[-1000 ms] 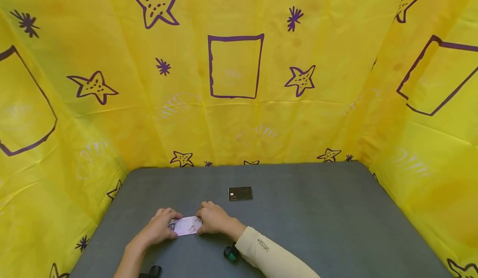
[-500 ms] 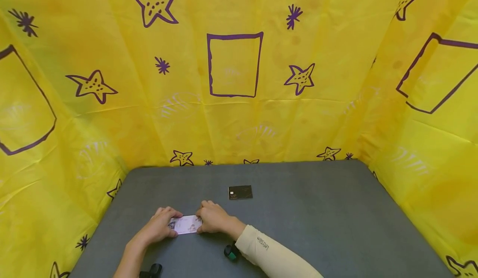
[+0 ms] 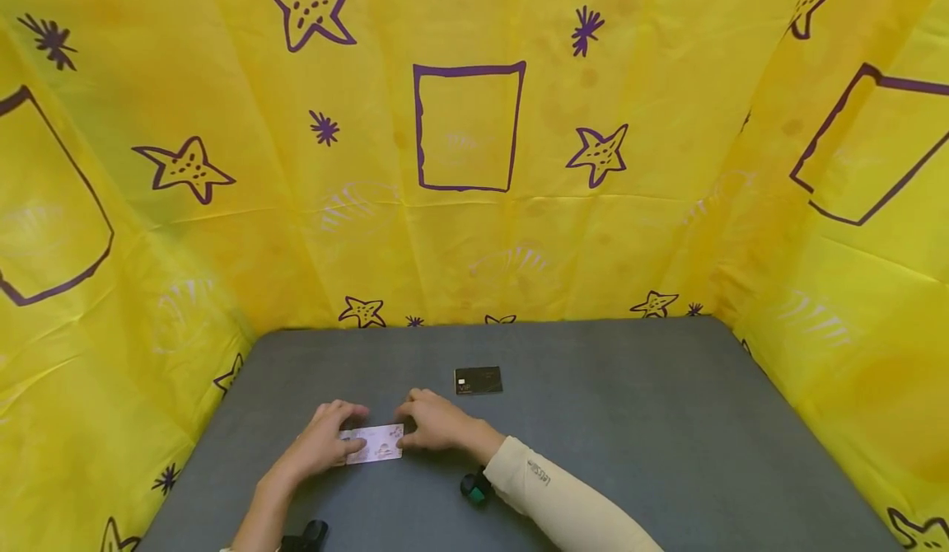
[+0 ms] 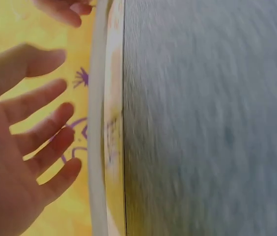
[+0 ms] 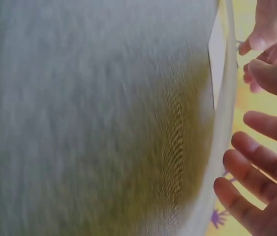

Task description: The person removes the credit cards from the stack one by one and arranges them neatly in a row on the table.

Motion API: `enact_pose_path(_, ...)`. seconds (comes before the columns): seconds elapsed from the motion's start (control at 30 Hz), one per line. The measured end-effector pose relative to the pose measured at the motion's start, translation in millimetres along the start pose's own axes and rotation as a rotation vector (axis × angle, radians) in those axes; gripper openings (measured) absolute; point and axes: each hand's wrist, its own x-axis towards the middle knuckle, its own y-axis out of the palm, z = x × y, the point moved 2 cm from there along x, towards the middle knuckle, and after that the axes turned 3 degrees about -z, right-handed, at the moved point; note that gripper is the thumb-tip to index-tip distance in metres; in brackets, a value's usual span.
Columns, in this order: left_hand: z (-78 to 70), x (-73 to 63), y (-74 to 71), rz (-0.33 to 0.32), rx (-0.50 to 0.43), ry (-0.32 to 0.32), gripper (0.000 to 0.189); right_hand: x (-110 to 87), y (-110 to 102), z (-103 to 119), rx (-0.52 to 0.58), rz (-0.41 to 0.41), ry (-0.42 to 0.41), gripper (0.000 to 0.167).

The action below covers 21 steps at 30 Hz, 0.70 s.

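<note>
A pale pinkish printed card (image 3: 383,443) lies flat on the grey table, left of centre in the head view. My left hand (image 3: 317,442) is over its left end, the thumb in front of the printed face. At the right end is my right hand (image 3: 439,420), thumb by the card's edge. Both wrist views show spread fingers on the left hand (image 4: 30,118) and the right hand (image 5: 263,162), neither curled round anything. Seen edge-on, the card (image 4: 114,88) is a thin strip in the left wrist view. Whether the fingertips touch it I cannot tell.
A black card (image 3: 482,381) marked VIP lies farther back on the grey table (image 3: 630,428). Yellow cloth (image 3: 474,247) with purple drawings hangs behind and along both sides. A dark wrist device (image 3: 476,488) sits beneath the right forearm.
Both hands have loosened from the pale card's ends. The right hand has shifted slightly right and back, and the left thumb now lies farther across the card. The black card stays in place.
</note>
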Motion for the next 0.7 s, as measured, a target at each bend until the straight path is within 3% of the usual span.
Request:
enact_pose_path(0.33, -17.9, 23.4, 8.6, -0.166, -0.093, -0.009, 0.034, -4.5, -19.6, -26.3, 0.017, -0.053, 0.025, 0.04)
enact_pose_path(0.7, -38.0, 42.9, 28.1, -0.178, -0.164, -0.004, 0.035, -17.3, -36.6, -48.9, 0.052, -0.097, 0.078, 0.037)
